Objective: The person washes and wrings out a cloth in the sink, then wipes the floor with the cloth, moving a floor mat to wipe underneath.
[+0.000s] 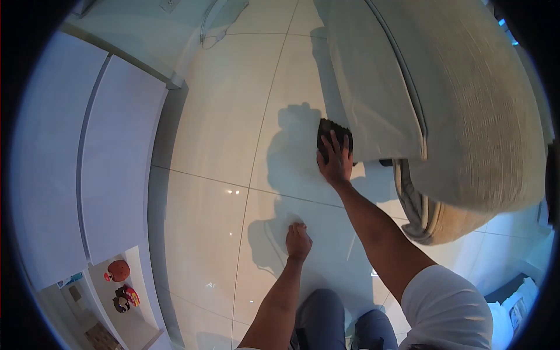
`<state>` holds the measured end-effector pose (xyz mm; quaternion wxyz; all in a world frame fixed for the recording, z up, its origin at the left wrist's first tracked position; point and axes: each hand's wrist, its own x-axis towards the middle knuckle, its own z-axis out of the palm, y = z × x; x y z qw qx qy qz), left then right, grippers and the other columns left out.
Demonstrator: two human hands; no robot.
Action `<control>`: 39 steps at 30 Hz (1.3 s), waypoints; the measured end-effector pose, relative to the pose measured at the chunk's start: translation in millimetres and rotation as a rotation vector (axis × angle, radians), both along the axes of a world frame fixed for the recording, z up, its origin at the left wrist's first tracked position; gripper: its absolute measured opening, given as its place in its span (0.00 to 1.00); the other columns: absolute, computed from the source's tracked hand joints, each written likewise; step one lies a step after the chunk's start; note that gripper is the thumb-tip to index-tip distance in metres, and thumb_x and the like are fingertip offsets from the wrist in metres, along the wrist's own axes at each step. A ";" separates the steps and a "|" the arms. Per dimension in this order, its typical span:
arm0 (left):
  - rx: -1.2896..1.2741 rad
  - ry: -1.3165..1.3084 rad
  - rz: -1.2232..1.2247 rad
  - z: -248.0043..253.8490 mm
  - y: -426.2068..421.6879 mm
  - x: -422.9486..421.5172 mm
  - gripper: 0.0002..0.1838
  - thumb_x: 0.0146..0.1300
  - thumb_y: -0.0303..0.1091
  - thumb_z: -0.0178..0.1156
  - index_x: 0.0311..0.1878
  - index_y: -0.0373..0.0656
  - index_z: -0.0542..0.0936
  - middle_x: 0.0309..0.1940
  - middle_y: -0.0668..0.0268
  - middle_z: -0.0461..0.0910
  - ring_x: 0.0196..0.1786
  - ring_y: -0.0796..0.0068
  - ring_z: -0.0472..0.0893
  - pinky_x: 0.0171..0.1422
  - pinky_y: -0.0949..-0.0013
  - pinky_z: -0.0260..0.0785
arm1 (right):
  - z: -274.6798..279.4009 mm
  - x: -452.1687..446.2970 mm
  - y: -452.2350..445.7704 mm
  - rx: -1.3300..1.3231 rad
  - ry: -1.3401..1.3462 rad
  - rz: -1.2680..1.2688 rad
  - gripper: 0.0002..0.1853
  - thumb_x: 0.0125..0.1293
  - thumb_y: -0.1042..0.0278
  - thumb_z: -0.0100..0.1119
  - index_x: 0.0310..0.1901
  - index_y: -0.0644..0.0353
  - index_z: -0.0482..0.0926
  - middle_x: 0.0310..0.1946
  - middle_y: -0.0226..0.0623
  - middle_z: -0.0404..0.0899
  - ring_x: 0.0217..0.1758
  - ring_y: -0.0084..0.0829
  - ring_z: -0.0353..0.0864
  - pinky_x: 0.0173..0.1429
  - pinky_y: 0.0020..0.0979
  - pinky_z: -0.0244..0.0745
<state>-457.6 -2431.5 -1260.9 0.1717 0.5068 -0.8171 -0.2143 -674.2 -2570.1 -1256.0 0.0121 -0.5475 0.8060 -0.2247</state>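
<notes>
My right hand (335, 160) lies with spread fingers on a dark cloth (326, 129), pressing it flat against the glossy tiled floor (221, 140). The cloth is beside the lower edge of a light fabric cover (379, 105) that hangs down on the right. Closer to my knees, my left hand (298, 242) is closed in a fist at the floor. Nothing shows between its fingers, though its palm side is hidden.
A white cabinet (119, 151) runs along the left, with small red figurines (118, 270) on its open shelf. A cable (214, 39) lies on the floor at the far wall. The bulky covered furniture (478, 116) fills the right side.
</notes>
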 end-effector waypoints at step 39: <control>-0.078 -0.314 0.254 -16.8 -486.8 34.0 0.17 0.43 0.18 0.57 0.38 0.39 0.66 0.36 0.59 0.72 0.43 0.56 0.72 0.49 0.58 0.60 | -52.8 -81.2 -297.0 0.094 0.347 -0.790 0.29 0.62 0.50 0.47 0.65 0.45 0.63 0.68 0.42 0.58 0.70 0.57 0.50 0.70 0.58 0.43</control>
